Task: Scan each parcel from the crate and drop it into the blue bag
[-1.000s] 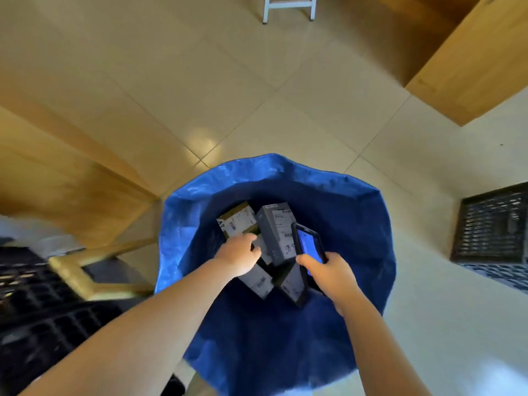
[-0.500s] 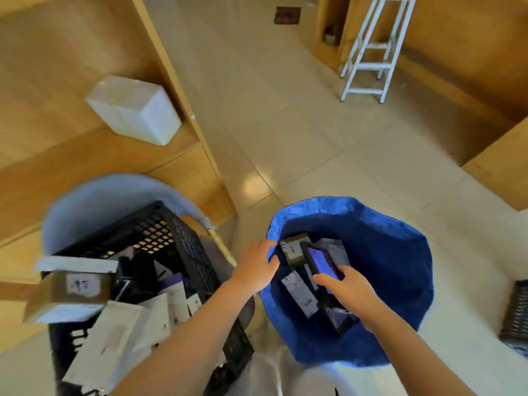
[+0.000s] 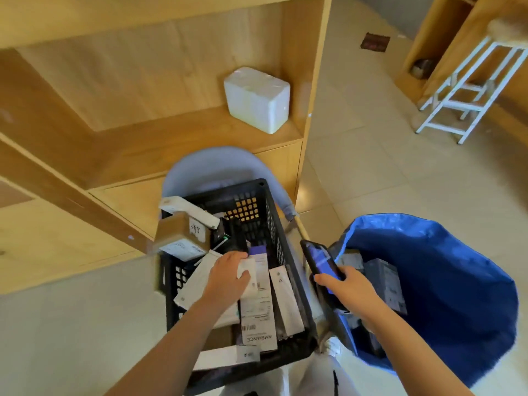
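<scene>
White parcel (image 3: pixel 248 277) in the black crate (image 3: pixel 281 270) – left hand (image 3: pixel 228 277) closing on it; right hand (image 3: pixel 347 285) grips the scanner (image 3: pixel 321 260) – next, lift and scan

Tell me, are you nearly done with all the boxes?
Not nearly. A few parcels already lie in the blue bag. Right now the left hand is on the next parcel in the crate, and the right hand holds the scanner. The crate is full of parcels waiting.
</scene>
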Demonstrator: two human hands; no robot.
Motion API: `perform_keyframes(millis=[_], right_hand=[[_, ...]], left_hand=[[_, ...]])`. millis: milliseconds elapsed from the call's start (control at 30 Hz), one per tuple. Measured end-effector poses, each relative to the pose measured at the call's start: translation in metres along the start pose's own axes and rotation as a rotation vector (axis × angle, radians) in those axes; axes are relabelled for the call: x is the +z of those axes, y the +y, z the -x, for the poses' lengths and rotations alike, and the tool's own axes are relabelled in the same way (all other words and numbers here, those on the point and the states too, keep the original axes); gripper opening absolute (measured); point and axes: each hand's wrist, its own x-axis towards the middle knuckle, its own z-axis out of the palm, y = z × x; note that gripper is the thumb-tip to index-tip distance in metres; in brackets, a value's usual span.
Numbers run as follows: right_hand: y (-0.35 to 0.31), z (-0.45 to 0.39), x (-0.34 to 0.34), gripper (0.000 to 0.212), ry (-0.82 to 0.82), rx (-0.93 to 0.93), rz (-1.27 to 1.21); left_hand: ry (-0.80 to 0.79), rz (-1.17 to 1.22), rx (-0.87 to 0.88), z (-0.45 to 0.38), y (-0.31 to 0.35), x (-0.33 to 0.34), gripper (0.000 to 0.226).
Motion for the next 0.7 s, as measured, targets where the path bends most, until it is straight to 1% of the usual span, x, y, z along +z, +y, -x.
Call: perform_keyframes(millis=[133, 200, 300, 400, 500, 600, 700], right_hand=[[-0.016, 0.003, 0.04, 0.04, -0.003, -0.008, 0.027], [-0.019, 0.001, 0.054, 0.044, -0.014, 0.016, 0.056], [-0.018, -0.001, 0.067, 0.05, -0.03, 0.027, 0.07], [-0.021, 0.003, 0.074, 0.048, -0.03, 0.015, 0.097], [-0.025, 0.008, 0.075, 0.047, -0.031, 0.011, 0.118], [-0.026, 0.011, 0.074, 0.044, -0.027, 0.002, 0.118], [-0.027, 0.016, 0.072, 0.045, -0.035, -0.005, 0.137]], left_hand=[[-0.115, -0.149, -0.173, 0.02, -0.072, -0.009, 0.06], [-0.169, -0.219, -0.201, 0.03, -0.096, -0.009, 0.067], [-0.165, -0.309, -0.159, 0.038, -0.109, -0.003, 0.083], [-0.139, -0.289, -0.208, 0.035, -0.102, 0.003, 0.104], [-0.098, -0.264, -0.261, 0.029, -0.096, 0.007, 0.105], [-0.086, -0.233, -0.268, 0.026, -0.1, 0.005, 0.095], [-0.061, -0.032, -0.297, 0.027, -0.106, -0.004, 0.09]])
